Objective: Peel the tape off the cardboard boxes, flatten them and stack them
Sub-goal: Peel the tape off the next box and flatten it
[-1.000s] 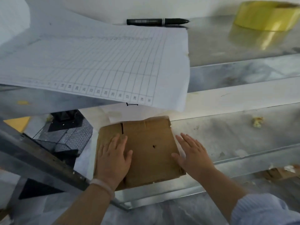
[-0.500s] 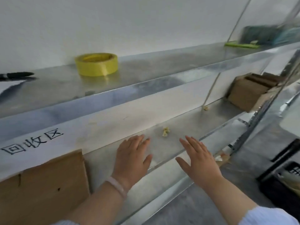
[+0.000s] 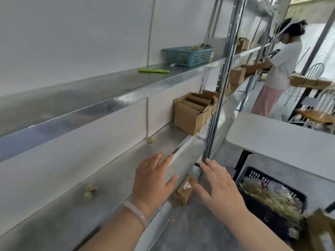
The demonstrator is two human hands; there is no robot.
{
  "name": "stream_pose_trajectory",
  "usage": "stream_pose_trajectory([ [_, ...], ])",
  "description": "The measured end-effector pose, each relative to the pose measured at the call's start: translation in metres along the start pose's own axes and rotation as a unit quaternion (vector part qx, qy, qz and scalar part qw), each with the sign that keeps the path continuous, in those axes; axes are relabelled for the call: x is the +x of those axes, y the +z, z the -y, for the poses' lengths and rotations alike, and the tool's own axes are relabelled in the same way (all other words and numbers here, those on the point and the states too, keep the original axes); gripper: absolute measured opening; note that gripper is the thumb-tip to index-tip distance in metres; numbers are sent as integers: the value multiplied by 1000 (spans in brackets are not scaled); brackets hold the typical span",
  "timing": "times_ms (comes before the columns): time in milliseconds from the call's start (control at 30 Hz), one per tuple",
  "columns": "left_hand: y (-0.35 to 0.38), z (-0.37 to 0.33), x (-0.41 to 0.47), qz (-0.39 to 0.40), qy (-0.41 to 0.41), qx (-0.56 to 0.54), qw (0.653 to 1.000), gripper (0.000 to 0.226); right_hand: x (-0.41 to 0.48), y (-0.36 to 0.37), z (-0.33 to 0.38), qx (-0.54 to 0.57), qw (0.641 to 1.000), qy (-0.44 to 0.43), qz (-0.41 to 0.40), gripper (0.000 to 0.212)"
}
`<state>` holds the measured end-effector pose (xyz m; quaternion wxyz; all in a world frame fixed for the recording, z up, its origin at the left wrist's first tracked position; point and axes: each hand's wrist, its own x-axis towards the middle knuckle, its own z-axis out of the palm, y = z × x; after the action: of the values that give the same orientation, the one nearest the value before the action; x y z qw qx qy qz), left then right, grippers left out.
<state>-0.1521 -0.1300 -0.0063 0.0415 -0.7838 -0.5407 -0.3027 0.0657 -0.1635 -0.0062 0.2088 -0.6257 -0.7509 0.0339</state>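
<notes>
Several brown cardboard boxes (image 3: 193, 110) stand together on the lower metal shelf (image 3: 126, 171), near the upright post. My left hand (image 3: 153, 182) hovers over the shelf's front edge with straight fingers and holds nothing. To its right, my right hand (image 3: 219, 187) is spread flat in the air beside the post, empty too. Both hands are well short of the boxes. A small cardboard piece (image 3: 184, 190) with a white label lies on the floor between my hands.
A blue basket (image 3: 188, 55) and a green marker (image 3: 154, 71) sit on the upper shelf. A white table (image 3: 279, 136) stands to the right, with a black crate (image 3: 272, 198) of scraps under it. A person (image 3: 279, 66) works at the far shelves. Crumpled tape bits (image 3: 90, 190) lie on the shelf.
My view has swung right along the shelves. Both hands left the flattened cardboard and moved right, staying empty and spread. The flattened box and yellow tape roll are out of view.
</notes>
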Motion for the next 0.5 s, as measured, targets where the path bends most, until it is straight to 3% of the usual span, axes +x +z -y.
stream_pose_trajectory([
  [500,157,41,220,65,-12,-61,996,60,209,24,-115,31,994,100,41,70],
])
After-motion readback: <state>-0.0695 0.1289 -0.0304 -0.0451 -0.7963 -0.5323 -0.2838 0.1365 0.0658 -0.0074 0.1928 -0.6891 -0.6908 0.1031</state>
